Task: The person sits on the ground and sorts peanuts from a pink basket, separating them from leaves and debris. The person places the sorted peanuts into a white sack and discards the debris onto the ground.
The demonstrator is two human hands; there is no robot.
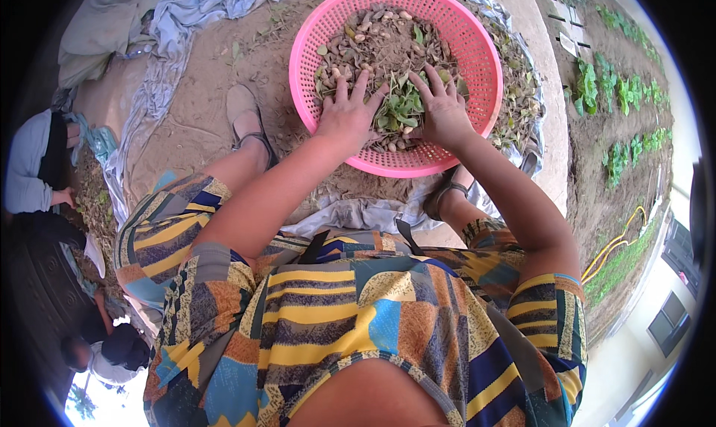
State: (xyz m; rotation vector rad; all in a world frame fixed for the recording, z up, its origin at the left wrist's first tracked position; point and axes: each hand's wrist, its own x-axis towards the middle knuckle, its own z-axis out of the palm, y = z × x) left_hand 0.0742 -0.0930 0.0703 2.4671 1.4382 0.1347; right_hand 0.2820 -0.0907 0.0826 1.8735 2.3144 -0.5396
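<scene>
A round pink plastic basket (486, 100) with slotted walls rests on the ground before me. Inside lie unshelled peanuts (366, 27), dry leaves, loose soil and a clump of green leaves (404, 105). At the left of that clump my left hand (349, 116) rests on the contents, palm down with fingers spread. My right hand (444, 111) lies at the clump's right side, its fingers also spread. Both thumbs are partly hidden near the basket's front. Whether either hand grips anything does not show.
A pale cloth sheet (168, 63) edges the soil, with leaf litter (512, 91) beyond the basket's right side. My feet flank the basket. Other people sit at far left, one reaching a hand (64, 196) towards plant litter. Leafy plants (587, 88) grow in beds at right, near a yellow hose (607, 251).
</scene>
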